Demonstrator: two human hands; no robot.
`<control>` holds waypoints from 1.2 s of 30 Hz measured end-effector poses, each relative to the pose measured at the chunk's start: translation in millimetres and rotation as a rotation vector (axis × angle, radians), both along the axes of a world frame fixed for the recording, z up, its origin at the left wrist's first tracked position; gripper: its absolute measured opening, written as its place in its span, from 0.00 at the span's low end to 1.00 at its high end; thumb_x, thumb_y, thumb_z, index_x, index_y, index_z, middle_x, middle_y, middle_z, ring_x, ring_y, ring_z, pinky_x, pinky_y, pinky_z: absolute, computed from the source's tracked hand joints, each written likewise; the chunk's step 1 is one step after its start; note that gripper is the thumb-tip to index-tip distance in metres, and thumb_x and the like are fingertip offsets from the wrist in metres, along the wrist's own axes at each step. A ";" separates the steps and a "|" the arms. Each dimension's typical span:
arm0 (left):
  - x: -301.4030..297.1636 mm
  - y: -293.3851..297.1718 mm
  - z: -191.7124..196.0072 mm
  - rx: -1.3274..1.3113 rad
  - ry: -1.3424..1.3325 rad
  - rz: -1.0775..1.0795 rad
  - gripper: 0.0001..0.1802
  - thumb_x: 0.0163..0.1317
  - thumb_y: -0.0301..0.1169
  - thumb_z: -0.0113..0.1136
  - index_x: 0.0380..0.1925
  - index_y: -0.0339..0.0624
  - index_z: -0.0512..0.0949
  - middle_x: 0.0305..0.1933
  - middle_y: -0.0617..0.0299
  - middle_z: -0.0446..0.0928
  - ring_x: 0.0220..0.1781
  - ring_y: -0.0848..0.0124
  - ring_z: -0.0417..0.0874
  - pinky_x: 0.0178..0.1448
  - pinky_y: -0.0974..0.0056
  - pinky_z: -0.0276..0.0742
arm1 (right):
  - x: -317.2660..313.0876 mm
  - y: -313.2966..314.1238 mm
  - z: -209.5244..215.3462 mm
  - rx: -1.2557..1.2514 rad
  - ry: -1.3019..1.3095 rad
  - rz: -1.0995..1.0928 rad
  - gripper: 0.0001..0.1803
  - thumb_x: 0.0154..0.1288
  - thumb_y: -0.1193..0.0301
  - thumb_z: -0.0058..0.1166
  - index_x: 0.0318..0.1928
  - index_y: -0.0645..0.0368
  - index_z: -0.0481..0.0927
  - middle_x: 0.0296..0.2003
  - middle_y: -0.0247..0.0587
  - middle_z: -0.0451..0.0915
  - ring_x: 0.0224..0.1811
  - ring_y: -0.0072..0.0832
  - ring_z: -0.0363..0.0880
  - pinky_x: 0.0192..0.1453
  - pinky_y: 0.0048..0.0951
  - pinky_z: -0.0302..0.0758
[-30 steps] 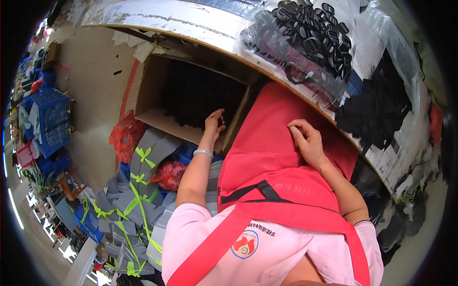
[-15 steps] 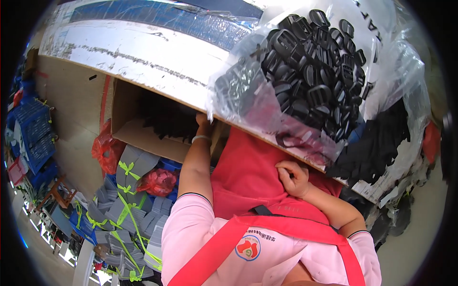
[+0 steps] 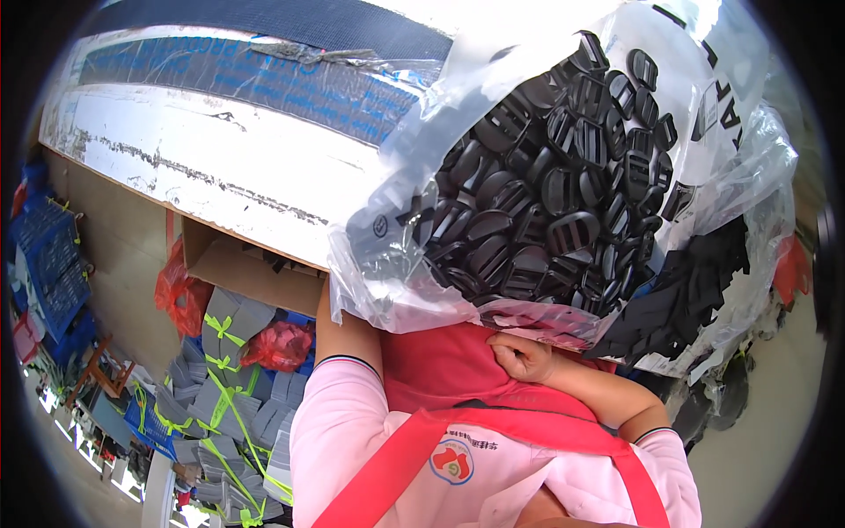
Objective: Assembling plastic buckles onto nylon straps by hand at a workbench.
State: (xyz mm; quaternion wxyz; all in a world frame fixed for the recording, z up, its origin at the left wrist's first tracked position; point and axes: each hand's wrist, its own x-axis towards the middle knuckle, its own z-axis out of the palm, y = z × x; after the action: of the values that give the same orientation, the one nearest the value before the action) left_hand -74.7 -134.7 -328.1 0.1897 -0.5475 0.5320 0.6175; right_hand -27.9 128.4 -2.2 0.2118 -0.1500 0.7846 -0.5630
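My left arm reaches under the edge of the white worktop, toward an open cardboard box below it. The left hand itself is hidden there, so what it touches does not show. Against my red apron, just below the worktop edge, rests my right hand with its fingers curled closed and nothing visible in them. A clear plastic bag lies open on the worktop in front of me, heaped with black plastic strap buckles. Dark pieces show slightly inside the box.
Black strap pieces lie beside the bag on the right. At lower left are stacked grey pieces tied with yellow-green ribbon, and red plastic bags. Blue crates stand at the far left. Blue-printed film covers part of the worktop.
My view and body have shifted closer to the worktop. My left hand, visible earlier at the box, has gone out of sight under the edge. The right hand stays curled against the apron.
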 end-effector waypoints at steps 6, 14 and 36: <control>17.7 -27.3 13.8 0.046 0.067 0.030 0.20 0.62 0.35 0.61 0.51 0.35 0.76 0.40 0.55 0.82 0.39 0.62 0.84 0.38 0.58 0.81 | -5.5 -0.1 2.7 0.052 0.017 0.026 0.07 0.64 0.79 0.57 0.43 0.62 0.81 0.26 0.36 0.80 0.24 0.21 0.78 0.28 0.20 0.74; 48.4 -59.0 22.0 0.117 0.159 0.077 0.19 0.63 0.35 0.60 0.51 0.36 0.76 0.41 0.56 0.82 0.41 0.62 0.84 0.39 0.58 0.81 | -9.7 -1.0 5.7 0.078 0.029 0.020 0.06 0.63 0.80 0.57 0.40 0.62 0.81 0.24 0.38 0.81 0.22 0.24 0.78 0.26 0.22 0.74; 39.8 -50.8 99.8 0.399 0.298 -0.110 0.10 0.69 0.34 0.54 0.47 0.44 0.76 0.39 0.62 0.79 0.42 0.68 0.80 0.42 0.60 0.78 | 2.6 -11.2 0.8 0.047 0.226 -0.177 0.08 0.62 0.78 0.59 0.42 0.60 0.82 0.33 0.42 0.84 0.31 0.34 0.84 0.33 0.29 0.79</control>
State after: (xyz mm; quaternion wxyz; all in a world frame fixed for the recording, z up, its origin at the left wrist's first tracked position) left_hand -34.9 -185.5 -228.3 0.2466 -0.3722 0.4505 0.7731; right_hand -25.3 117.3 -1.5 0.0752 -0.1376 0.8265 -0.5406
